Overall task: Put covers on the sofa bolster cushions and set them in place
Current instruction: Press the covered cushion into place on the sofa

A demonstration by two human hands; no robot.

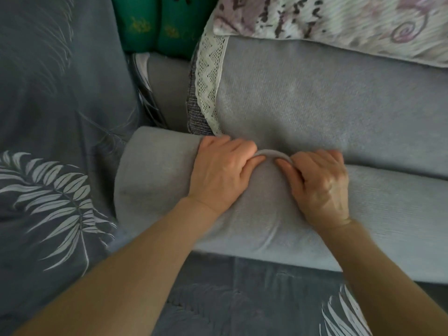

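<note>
Left hand (221, 169) and right hand (320, 181) both pinching a fabric fold of the long light-grey cylindrical bolster cushion (155, 173), grey sofa backrest (315, 98) just beyond the knuckles

- Two bare hands: left hand (221, 170) and right hand (320, 183), both on top of the one near bolster cushion (155, 175).
- Two grey bolster cushions: the near one, and a far bolster cushion (315, 98) lying just behind it, touching along its length.
- One lace-edged cloth (208, 83), draped over the left end of the far bolster.
- One floral cushion (339, 23), behind the far bolster.
- One green cushion (157, 23), beyond the near bolster's left end.
- One leaf-print sofa cover (53, 190), left of and in front of the near bolster.
</note>
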